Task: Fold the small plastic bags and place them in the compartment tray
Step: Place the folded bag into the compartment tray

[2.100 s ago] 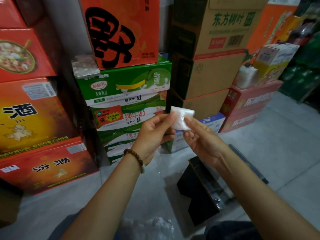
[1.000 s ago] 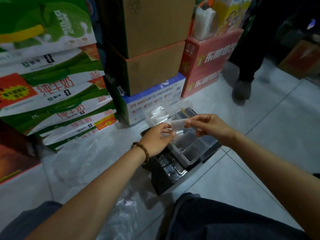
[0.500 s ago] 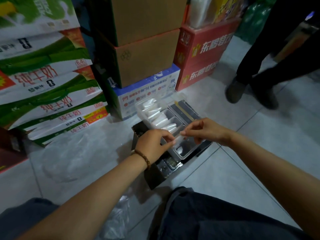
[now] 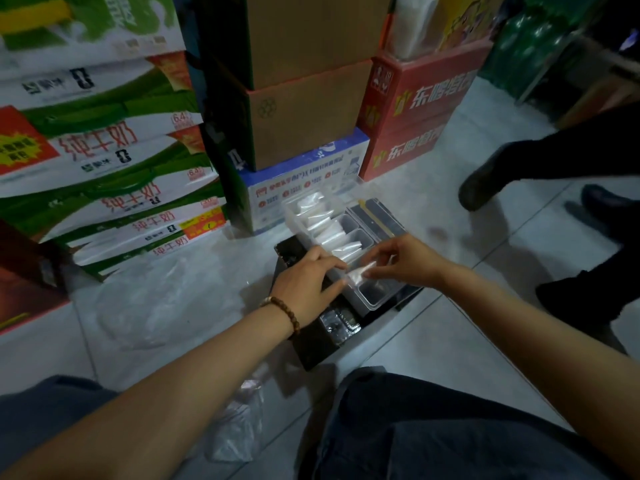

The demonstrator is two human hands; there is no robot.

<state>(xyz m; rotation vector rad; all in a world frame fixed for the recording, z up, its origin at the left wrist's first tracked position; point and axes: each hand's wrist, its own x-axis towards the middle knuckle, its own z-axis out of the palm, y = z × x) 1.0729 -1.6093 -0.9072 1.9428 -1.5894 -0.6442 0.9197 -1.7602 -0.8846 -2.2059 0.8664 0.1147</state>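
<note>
- Well, the job looks somewhere past halfway: the clear compartment tray (image 4: pixel 367 308) sits on a black box (image 4: pixel 311 344) on the floor, and its row of cells along the far-left side already holds several folded bags (image 4: pixel 325 225), standing on edge one behind the other.
- One more small folded bag (image 4: pixel 358 272) hangs just above the tray's near end, over the cell closest to the person, not yet let go.
- The right hand (image 4: pixel 405 259) pinches that bag's right end between thumb and fingertips.
- The left hand (image 4: pixel 308 278), a bead bracelet (image 4: pixel 285 313) on its wrist, meets the bag's other end; it seems to nip it between thumb and forefinger, though the blur makes that less sure.
- The nearest cells of the tray look bare, and the row on the tray's right side shows nothing white that I can make out, so there is room left to fill.
- Crumpled clear plastic (image 4: pixel 235 434) lies on the tiles on the near side of the tray, by the person's knees; I'd guess that is the stock yet to fold.
- What remains, as I judge it: drop this one into its cell, then fold and seat the rest.
</note>
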